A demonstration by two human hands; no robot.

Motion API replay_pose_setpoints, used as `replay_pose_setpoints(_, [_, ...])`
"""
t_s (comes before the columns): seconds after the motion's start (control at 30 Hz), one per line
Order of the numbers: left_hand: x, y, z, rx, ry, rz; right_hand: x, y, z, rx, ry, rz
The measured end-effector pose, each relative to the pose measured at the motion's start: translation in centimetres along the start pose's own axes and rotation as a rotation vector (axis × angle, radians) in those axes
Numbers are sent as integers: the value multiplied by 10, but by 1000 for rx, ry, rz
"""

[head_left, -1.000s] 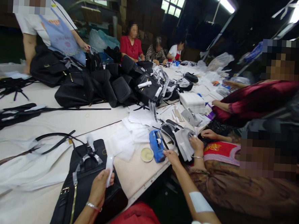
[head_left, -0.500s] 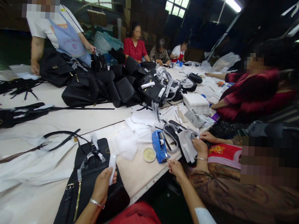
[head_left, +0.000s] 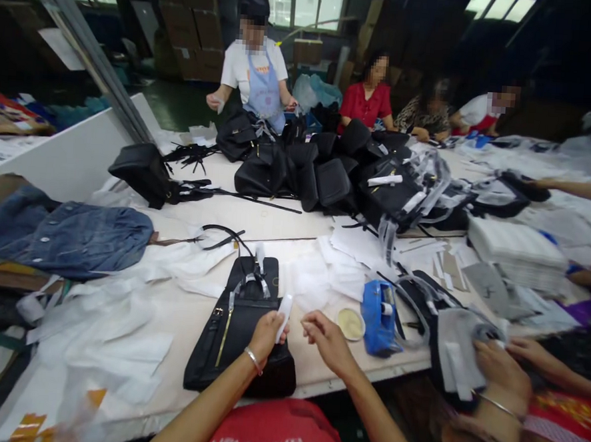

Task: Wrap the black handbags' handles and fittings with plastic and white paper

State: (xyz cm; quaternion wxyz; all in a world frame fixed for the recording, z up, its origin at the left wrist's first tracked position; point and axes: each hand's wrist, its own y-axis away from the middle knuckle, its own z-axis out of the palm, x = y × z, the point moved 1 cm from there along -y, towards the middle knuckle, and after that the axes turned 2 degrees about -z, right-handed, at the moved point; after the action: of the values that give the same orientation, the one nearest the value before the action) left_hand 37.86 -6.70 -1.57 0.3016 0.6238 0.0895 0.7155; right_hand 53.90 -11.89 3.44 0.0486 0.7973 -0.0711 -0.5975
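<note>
A black backpack (head_left: 206, 355) with a gold zipper lies on the table in front of me. Over its right side, my left hand (head_left: 267, 334) is closed around a narrow white wrapped strip (head_left: 284, 319), which stands up out of the grip. My right hand (head_left: 329, 342) hovers just to the right, thumb and fingertips pinched together; whatever they hold is too small to make out. Beyond it are a blue tape dispenser (head_left: 376, 326) and a round shallow dish (head_left: 350, 324) of something yellowish. Plastic-wrapped hardware and a looped strap (head_left: 225, 230) top the bag.
Several black bags (head_left: 322, 182) are heaped across the table. White sheets (head_left: 322, 279) lie behind my hands, and a denim garment (head_left: 69, 234) is at left. At right, a co-worker's hands (head_left: 504, 374) handle another bag beside a white stack (head_left: 518, 251).
My right hand has left the front end of the tape dispenser and come over near my left hand. The left still grips the white strip. My view has swung to the left.
</note>
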Motion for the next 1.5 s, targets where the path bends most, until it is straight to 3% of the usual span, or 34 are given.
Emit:
replay_pose_setpoints(0.07, [3,1,-1,-32,-5,11,-11,-17,21,-81,13,-52])
replay_pose_setpoints(0.17, [5,3,-2,-89,0,-13,-9,-28,34,-107,137,-69])
replay_pose_setpoints(0.37, [5,7,-3,-133,10,-39,-4,-33,29,-130,490,-117])
replay_pose_setpoints(0.5, [7,10,0,-128,28,-50,0,-35,28,-88,559,-53])
replay_pose_setpoints(0.63, [9,10,4,-85,64,-67,12,-39,27,-91,355,12])
replay_pose_setpoints(0.77, [8,5,8,9,59,-92,31,-39,29,-107,-20,75])
replay_pose_setpoints(0.87, [5,0,9,17,48,-118,42,-38,33,-116,-244,96])
replay_pose_setpoints(1.2, [11,-8,10,-133,27,-161,46,-55,12,-216,-280,124])
replay_pose_setpoints(1.33, [13,-8,13,-93,6,-146,46,-58,10,-252,-365,151])
replay_pose_setpoints(1.5, [12,-9,16,-92,-68,-125,36,-63,3,-304,-518,284])
